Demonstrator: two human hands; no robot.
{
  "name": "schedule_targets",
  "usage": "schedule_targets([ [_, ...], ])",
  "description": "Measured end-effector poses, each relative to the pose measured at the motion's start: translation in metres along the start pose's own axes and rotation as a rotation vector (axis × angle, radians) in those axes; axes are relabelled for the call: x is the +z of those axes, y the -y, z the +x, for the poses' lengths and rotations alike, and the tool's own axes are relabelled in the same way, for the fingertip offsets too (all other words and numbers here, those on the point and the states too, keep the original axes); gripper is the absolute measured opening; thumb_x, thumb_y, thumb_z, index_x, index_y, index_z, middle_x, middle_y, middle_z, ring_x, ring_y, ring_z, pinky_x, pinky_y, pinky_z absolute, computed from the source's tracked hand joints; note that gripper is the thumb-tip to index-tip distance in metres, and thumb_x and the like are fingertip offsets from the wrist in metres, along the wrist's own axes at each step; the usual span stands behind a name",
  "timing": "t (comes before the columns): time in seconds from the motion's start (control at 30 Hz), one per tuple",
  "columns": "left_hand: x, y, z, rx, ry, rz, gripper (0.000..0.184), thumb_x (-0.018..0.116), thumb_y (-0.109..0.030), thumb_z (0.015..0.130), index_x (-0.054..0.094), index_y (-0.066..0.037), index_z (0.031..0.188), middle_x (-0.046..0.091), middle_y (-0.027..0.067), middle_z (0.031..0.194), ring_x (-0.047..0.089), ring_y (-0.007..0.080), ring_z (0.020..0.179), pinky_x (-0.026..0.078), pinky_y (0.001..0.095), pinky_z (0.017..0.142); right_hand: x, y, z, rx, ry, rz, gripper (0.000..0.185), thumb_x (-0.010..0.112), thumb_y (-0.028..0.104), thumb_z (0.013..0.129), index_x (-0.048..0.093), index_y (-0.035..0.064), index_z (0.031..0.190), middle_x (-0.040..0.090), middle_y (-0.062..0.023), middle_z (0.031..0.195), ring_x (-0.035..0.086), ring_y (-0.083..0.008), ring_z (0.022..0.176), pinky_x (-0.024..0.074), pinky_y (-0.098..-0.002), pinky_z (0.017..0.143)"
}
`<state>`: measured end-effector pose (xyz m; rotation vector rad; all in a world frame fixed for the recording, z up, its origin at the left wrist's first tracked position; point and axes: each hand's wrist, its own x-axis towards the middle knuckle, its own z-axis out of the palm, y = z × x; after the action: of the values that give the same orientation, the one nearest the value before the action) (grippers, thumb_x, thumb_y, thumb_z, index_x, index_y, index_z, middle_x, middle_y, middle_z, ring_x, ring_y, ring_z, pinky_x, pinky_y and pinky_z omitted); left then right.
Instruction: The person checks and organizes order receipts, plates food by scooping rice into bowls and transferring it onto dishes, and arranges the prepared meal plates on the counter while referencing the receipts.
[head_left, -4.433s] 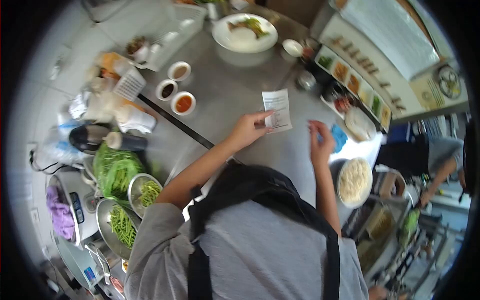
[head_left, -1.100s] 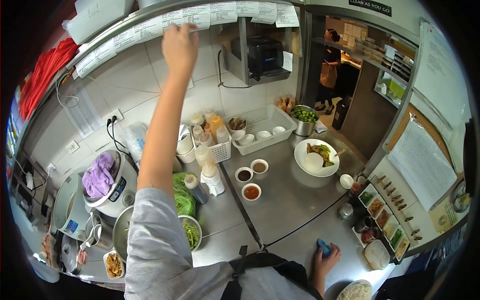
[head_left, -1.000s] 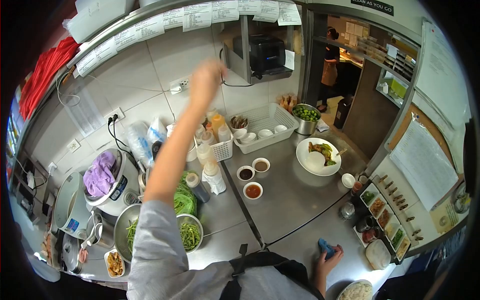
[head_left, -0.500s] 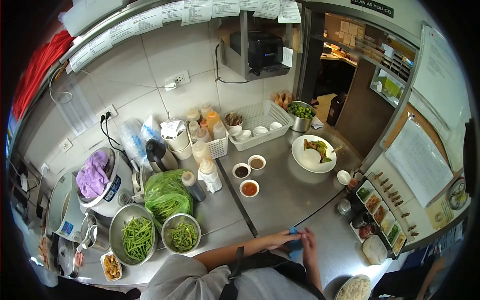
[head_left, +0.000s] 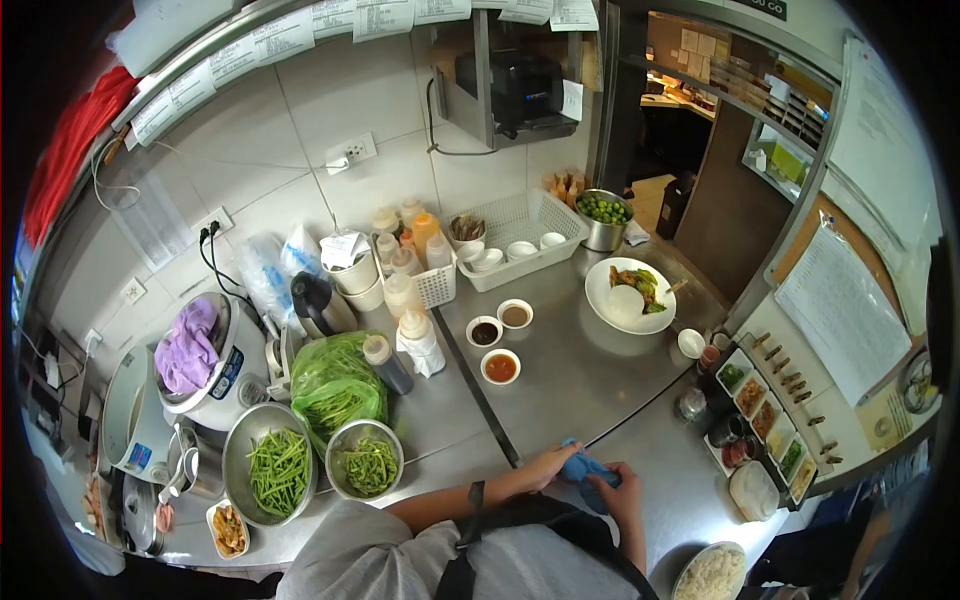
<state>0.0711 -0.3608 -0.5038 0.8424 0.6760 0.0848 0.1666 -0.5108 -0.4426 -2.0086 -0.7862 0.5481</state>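
Observation:
A crumpled blue cloth (head_left: 585,468) is between my two hands, low over the steel counter (head_left: 640,450) in front of my body. My left hand (head_left: 547,468) grips its left side, and my right hand (head_left: 622,490) has its fingers closed on the right side. Beyond them stand three small white bowls of sauce: one dark (head_left: 484,331), one brown (head_left: 515,314), one orange-red (head_left: 500,367). Farther back lies a white plate (head_left: 600,292) with food and a white mound on it.
Left are bowls of green beans (head_left: 279,475) and cut greens (head_left: 368,466), a green bag (head_left: 340,380) and squeeze bottles (head_left: 405,300). A tray of toppings (head_left: 765,420) and a bowl of rice (head_left: 712,575) stand right. Paper slips (head_left: 283,38) hang above.
My left hand has come down from the hanging slips, where one slip now hangs free of it, and joined my right hand at the blue cloth. Both hands now hold the cloth, which is more spread.

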Motion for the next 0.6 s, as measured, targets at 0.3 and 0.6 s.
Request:
schedule_targets([
  [0.3, 0.004, -0.023, -0.032, 0.099, 0.159, 0.706, 0.036, 0.072, -0.038, 0.078, 0.068, -0.003, 0.086, 0.065, 0.0063, 0.073, 0.062, 0.0124, 0.061, 0.049, 0.0258, 0.051, -0.072, -0.063, -0.001, 0.008, -0.266, 0.027, 0.020, 0.061, 0.017, 0.082, 0.056, -0.0006, 0.075, 0.055, -0.0057, 0.064, 0.046, -0.0112, 0.060, 0.0397, -0.0305, 0.055],
  [0.6, -0.040, 0.014, -0.034, 0.344, 0.123, 0.893, 0.029, 0.068, -0.030, 0.080, 0.069, -0.003, 0.091, 0.069, 0.0068, 0.081, 0.065, 0.0164, 0.076, 0.050, 0.0285, 0.068, -0.097, -0.019, 0.017, 0.031, 0.048, -0.363, 0.034, 0.071, 0.026, 0.074, 0.059, 0.0009, 0.092, 0.061, -0.0106, 0.075, 0.058, -0.0202, 0.071, 0.0456, -0.0312, 0.068],
])
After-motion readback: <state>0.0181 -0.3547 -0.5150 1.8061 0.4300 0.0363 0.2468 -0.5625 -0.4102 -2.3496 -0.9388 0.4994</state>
